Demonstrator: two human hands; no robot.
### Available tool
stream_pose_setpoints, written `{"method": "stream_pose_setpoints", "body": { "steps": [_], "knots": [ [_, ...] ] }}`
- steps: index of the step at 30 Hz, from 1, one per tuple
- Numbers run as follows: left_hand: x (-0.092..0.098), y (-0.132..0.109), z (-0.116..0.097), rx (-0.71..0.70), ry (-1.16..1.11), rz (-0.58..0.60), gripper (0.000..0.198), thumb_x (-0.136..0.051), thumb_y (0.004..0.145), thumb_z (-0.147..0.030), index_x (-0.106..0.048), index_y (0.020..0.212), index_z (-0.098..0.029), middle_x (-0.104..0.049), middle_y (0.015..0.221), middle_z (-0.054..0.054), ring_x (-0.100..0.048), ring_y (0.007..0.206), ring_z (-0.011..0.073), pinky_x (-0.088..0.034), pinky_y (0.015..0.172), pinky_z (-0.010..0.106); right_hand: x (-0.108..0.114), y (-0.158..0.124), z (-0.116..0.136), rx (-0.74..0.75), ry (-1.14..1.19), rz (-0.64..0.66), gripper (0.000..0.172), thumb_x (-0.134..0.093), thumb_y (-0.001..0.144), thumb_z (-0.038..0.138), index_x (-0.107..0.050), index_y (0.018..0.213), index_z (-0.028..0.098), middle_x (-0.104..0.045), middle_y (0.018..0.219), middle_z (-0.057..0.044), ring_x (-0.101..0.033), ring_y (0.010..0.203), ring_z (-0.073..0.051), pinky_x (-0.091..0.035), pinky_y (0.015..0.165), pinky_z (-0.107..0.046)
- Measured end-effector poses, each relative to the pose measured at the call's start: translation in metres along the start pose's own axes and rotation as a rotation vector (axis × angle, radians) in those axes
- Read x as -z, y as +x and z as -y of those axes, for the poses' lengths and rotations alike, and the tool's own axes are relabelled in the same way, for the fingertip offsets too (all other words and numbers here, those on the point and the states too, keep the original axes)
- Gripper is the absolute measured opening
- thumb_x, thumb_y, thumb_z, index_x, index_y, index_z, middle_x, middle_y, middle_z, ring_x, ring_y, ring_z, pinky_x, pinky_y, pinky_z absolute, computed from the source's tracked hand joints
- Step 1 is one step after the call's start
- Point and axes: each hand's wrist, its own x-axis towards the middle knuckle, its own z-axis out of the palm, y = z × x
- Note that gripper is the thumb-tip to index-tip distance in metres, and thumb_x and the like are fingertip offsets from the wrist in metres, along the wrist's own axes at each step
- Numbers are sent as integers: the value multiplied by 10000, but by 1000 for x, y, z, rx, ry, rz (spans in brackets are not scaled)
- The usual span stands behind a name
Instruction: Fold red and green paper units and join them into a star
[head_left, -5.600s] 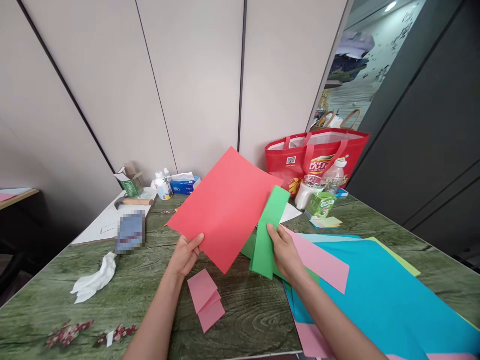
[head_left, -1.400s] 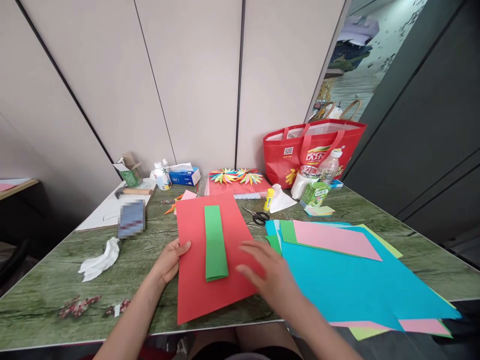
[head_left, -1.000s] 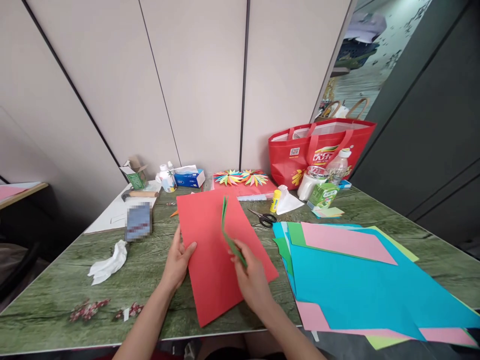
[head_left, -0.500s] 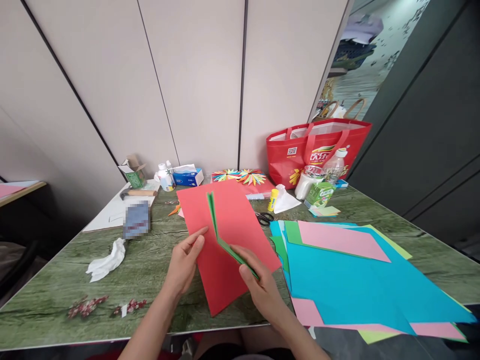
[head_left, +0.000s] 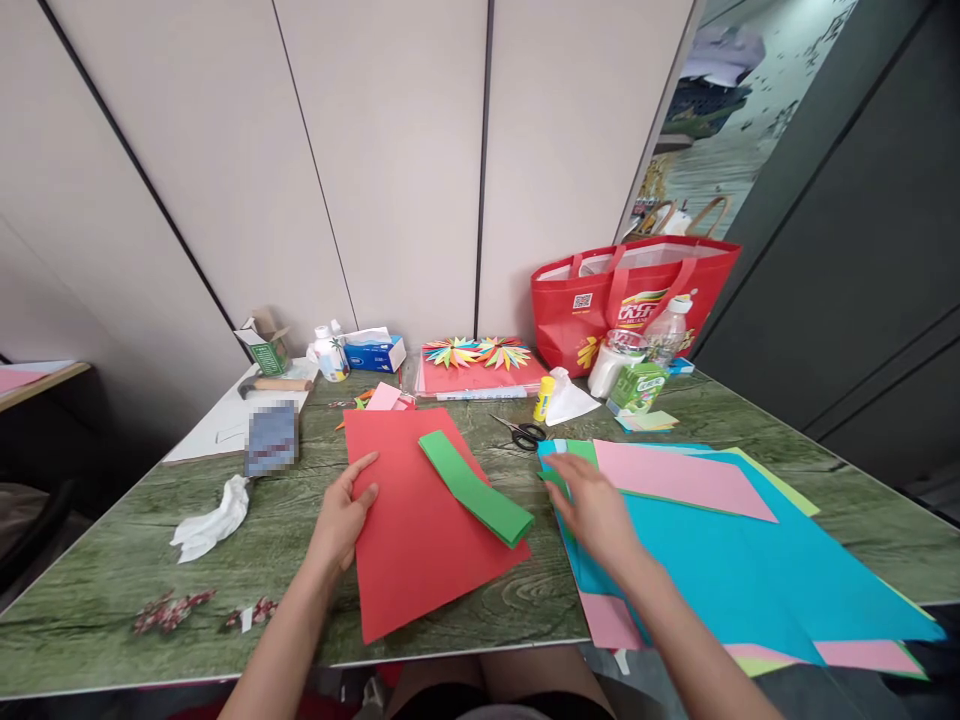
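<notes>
A red paper sheet [head_left: 409, 530] lies flat on the green wood-grain table [head_left: 112, 590] in front of me. A folded green paper strip [head_left: 474, 487] rests diagonally on its right half. My left hand [head_left: 341, 515] presses flat on the red sheet's left edge. My right hand [head_left: 592, 505] hovers open over the left edge of a stack of coloured sheets [head_left: 720, 560], blue on top, with a pink sheet [head_left: 675, 478] lying across it. It holds nothing.
Scissors [head_left: 517, 430], a yellow glue stick [head_left: 541, 398] and colourful paper stars [head_left: 472, 352] lie beyond the red sheet. A red bag [head_left: 622, 305], bottles and a green carton stand at the back right. A crumpled tissue [head_left: 210, 505] lies left.
My right hand has let go of the green strip, which now lies on the red sheet, and moved right to the paper stack. The red sheet, held up earlier, lies flat.
</notes>
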Motion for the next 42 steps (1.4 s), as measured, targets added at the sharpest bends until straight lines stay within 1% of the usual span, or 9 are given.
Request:
{"method": "stream_pose_setpoints", "body": {
  "steps": [4,7,11,16,21,26,30,34,42],
  "knots": [
    [6,6,2,51,7,-6,483,-567,700,-78,-529,1167,-199,-690,810,54,-642,586,159,-517,556,275,17,14,-48,-173,-516,289,532,-569,676,91,-477,1196,33,-530,1146,-288,-501,1069,-396,-387,802,-486],
    [9,12,13,63,15,12,482,-593,683,-113,-530,1157,-180,-687,800,63,-645,610,173,-518,585,297,20,16,-65,-80,-514,368,333,-502,743,102,-550,1072,82,-653,906,-176,-622,854,-274,-414,709,-343],
    [16,19,24,-84,184,-1,445,-614,674,-221,-559,1111,-158,-664,953,107,-642,822,247,-512,709,382,16,8,-76,3,-529,316,202,-403,809,78,-564,926,114,-649,864,-152,-626,780,-233,-392,618,-286],
    [16,11,9,-648,660,-268,333,-609,681,-266,-622,996,-157,-502,1250,156,-394,1214,328,-304,994,477,30,1,-84,104,-522,-53,154,-416,827,117,-551,900,140,-644,692,-77,-608,603,-186,-313,469,-235],
    [-30,-25,-21,-696,537,152,530,-622,719,-346,-474,1213,-225,-506,1277,108,-464,1174,255,-355,984,416,89,13,-5,159,28,-733,186,-538,823,352,-605,808,179,-661,697,-26,-596,570,-132,-391,524,-218],
    [-80,-57,-42,-560,280,472,518,-705,649,-321,-532,1122,-200,-631,1093,100,-604,971,233,-488,825,349,108,28,90,102,848,-628,190,-691,681,347,-595,693,184,-638,646,12,-574,565,-121,-446,540,-226],
    [-80,-63,-44,-436,202,358,252,-642,694,-384,-569,614,-156,-591,508,-9,-591,479,150,-517,483,276,85,33,101,-95,1379,-271,278,-686,650,429,-583,754,193,-644,627,28,-565,518,-116,-441,490,-223],
    [-69,-61,-39,-380,114,312,233,-640,693,-389,-597,680,-161,-591,509,-26,-563,441,131,-482,435,245,59,25,96,-216,1528,108,322,-686,619,471,-606,690,167,-606,559,31,-520,459,-96,-415,454,-213],
    [-49,-38,-42,-471,-142,-22,232,-683,627,-355,-599,725,-162,-616,566,-38,-536,466,102,-421,447,197,53,29,64,-354,1416,-439,359,-683,604,455,-542,772,171,-530,478,78,-447,394,-72,-346,372,-170]
  ]
}}
